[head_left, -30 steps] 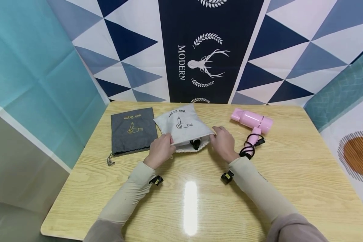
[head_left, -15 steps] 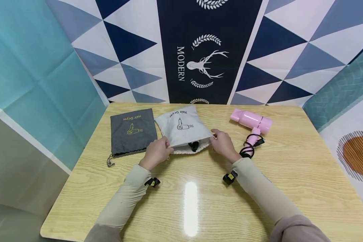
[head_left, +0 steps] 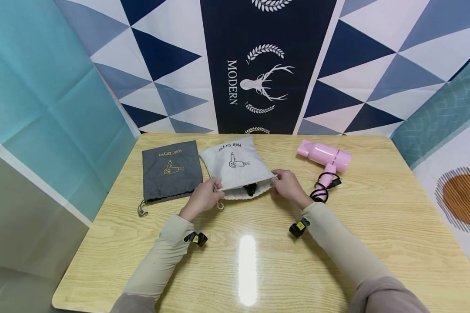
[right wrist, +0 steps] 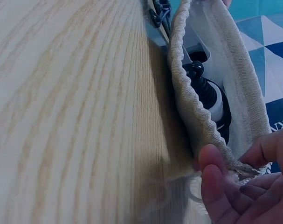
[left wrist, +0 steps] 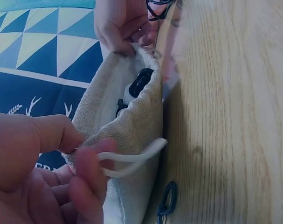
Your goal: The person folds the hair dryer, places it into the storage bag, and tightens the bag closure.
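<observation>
A white drawstring bag point(head_left: 239, 163), printed "Hair Dryer", lies on the table with its mouth held apart toward me. At the mouth's left corner my left hand point(head_left: 203, 199) pinches the hem; a pale cord loop point(left wrist: 132, 161) hangs by its fingers. The opposite corner is pinched by my right hand point(head_left: 291, 187). Inside the bag, the black cord point(right wrist: 204, 91) and a bit of a white handle point(right wrist: 217, 109) show in the right wrist view; whatever lies deeper is hidden by the cloth.
To the left lies a flat dark grey drawstring bag point(head_left: 170, 174), its cord point(head_left: 142, 208) trailing off the near corner. A pink hair dryer point(head_left: 327, 155) with its black cord point(head_left: 321, 191) wrapped round the handle rests behind my right hand. A patterned cloth point(head_left: 164, 56) backs the table.
My left hand has shifted slightly left and toward me, drawing the bag's mouth a little wider. The right hand keeps its grip and has barely moved.
</observation>
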`<state>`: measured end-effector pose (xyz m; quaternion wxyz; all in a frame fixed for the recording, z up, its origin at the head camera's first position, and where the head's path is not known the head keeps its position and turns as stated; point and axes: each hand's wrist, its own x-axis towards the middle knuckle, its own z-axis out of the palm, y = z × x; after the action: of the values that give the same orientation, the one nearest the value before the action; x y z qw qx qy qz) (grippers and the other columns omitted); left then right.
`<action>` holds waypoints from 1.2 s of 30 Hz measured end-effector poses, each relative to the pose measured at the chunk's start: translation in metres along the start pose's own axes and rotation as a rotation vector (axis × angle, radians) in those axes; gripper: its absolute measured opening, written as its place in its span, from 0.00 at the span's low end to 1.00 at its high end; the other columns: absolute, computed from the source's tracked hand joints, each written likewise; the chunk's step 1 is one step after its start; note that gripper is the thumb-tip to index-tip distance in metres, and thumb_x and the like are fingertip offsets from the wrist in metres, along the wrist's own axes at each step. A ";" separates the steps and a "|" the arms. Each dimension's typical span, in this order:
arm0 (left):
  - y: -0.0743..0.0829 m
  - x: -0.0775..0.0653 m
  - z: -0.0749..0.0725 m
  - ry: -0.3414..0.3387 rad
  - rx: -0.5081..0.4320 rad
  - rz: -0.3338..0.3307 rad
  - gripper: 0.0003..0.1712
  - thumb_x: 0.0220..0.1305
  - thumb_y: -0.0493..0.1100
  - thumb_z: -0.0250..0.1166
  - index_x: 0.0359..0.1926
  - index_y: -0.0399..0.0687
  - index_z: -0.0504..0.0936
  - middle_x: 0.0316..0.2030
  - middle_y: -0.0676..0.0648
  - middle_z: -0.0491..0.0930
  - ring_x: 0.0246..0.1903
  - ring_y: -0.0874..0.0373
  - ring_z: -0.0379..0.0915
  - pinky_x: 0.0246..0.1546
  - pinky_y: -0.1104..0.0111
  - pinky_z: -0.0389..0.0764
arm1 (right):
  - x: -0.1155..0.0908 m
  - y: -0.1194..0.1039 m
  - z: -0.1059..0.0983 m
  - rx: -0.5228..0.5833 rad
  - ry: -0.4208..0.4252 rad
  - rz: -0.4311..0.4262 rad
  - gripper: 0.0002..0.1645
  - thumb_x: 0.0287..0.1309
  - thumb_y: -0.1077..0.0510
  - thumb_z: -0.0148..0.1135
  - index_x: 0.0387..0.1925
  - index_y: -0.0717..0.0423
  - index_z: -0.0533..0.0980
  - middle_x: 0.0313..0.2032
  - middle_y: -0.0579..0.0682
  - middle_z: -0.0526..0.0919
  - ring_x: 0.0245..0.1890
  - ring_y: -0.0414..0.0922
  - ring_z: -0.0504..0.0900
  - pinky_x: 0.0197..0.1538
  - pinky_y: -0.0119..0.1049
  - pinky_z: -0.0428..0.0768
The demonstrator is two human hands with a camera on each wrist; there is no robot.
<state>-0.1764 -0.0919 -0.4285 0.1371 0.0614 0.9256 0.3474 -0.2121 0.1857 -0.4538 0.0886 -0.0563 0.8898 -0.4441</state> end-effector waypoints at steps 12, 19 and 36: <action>0.006 0.002 -0.016 0.103 -0.225 0.114 0.08 0.64 0.38 0.55 0.44 0.42 0.73 0.20 0.53 0.63 0.17 0.60 0.57 0.21 0.70 0.63 | 0.001 -0.030 -0.020 0.106 -0.059 -0.001 0.17 0.66 0.62 0.46 0.29 0.70 0.76 0.13 0.45 0.74 0.11 0.36 0.70 0.17 0.30 0.72; 0.016 -0.002 -0.044 0.158 -0.359 0.172 0.08 0.64 0.37 0.57 0.42 0.39 0.74 0.17 0.54 0.59 0.15 0.60 0.53 0.20 0.70 0.59 | -0.003 -0.051 -0.038 0.126 -0.049 -0.028 0.16 0.65 0.61 0.48 0.30 0.68 0.78 0.12 0.45 0.73 0.09 0.36 0.67 0.16 0.30 0.68; 0.016 -0.016 -0.074 -0.033 0.118 0.244 0.12 0.68 0.44 0.62 0.45 0.44 0.87 0.28 0.46 0.82 0.20 0.59 0.66 0.23 0.68 0.67 | -0.015 -0.050 -0.057 -0.161 -0.219 -0.048 0.14 0.62 0.52 0.61 0.25 0.57 0.81 0.10 0.44 0.71 0.08 0.38 0.64 0.18 0.32 0.66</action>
<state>-0.1825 -0.1294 -0.3610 0.1052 0.1874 0.9277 0.3054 -0.2085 0.2035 -0.3786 0.1699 -0.1329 0.9059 -0.3644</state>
